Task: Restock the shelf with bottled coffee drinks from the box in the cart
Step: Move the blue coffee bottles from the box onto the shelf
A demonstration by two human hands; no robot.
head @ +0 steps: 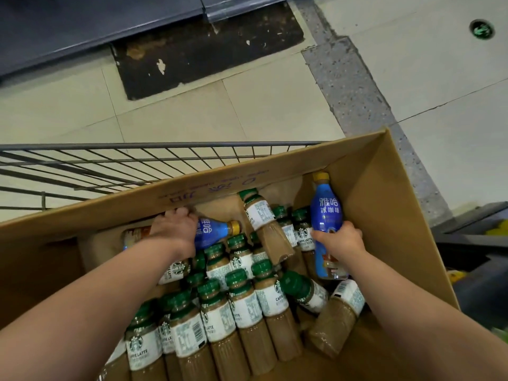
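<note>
A large cardboard box (365, 171) sits in a wire cart (115, 160) and holds several green-capped latte bottles (244, 301). My left hand (174, 229) grips a blue-labelled coffee bottle (215, 232) that lies on its side at the back of the box, its yellow cap pointing right. My right hand (339, 240) grips a second blue coffee bottle (327, 213) around its middle, upright against the right wall of the box, yellow cap up. Another bottle (134, 235) with an orange-and-white label lies partly hidden behind my left wrist.
A dark shelf base (82, 26) runs along the top left, across a strip of tiled floor (220, 114). A dark worn patch (203, 50) marks the floor before it. Dark objects (472, 243) stand to the right of the cart.
</note>
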